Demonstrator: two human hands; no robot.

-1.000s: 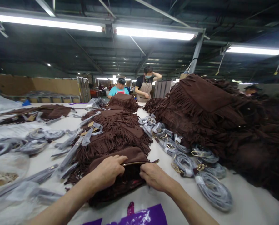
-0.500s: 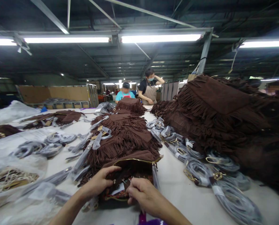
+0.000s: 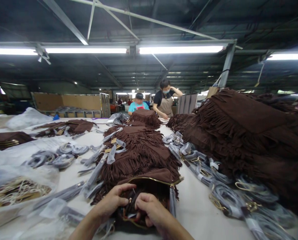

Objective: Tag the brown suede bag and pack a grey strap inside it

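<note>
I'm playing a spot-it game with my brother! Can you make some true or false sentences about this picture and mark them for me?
1. The left hand and the right hand are both at an open brown bag. True.
2. The biggest fringed pile is on the left side. False: the biggest fringed pile is on the right.
3. Wrapped, coiled straps lie to the right of the bag. True.
4. The ceiling lamps are dark. False: the ceiling lamps are lit.
</note>
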